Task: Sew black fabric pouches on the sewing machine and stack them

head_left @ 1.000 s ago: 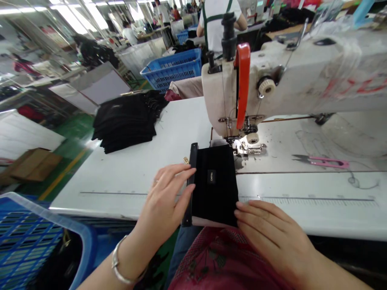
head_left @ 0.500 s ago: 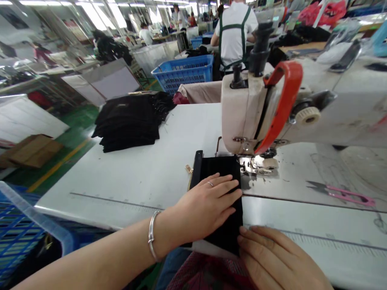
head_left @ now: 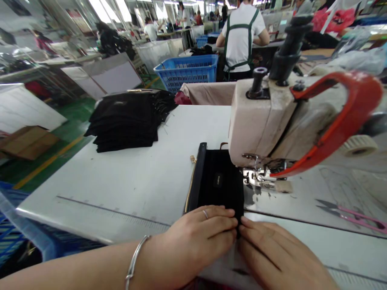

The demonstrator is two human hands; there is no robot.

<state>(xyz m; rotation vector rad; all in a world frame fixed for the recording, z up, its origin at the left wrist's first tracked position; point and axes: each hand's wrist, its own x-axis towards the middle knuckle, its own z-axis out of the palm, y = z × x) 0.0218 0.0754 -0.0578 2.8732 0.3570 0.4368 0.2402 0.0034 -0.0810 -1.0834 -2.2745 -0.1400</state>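
Table [head_left: 121, 181]: white top, a ruler scale [head_left: 115, 210] along its near side.
Machine [head_left: 250, 117]: sewing head with a red guard [head_left: 341, 125], standing over the table at right.
Pile [head_left: 123, 121]: black pieces stacked on the table, far left, well apart from the hands.
Pouch [head_left: 208, 197]: black, flat on the table, left of the machine; right edge at the presser foot [head_left: 253, 178], whether under it I cannot tell.
Left hand [head_left: 196, 239]: palm down across the pouch's near end, fingers together and almost straight, resting on the cloth, gripping nothing that shows.
Right hand [head_left: 275, 251]: fingers together, tips at the pouch's near right edge; thumb hidden, so any pinch I cannot tell.
Zip [head_left: 189, 193]: gold, along the pouch's left side.
Snips [head_left: 339, 210]: pink-handled, right of the machine's needle area.
Bangle [head_left: 136, 255]: silver, left wrist.
Label [head_left: 218, 180]: small, on the pouch.
Ring [head_left: 205, 214]: left hand.
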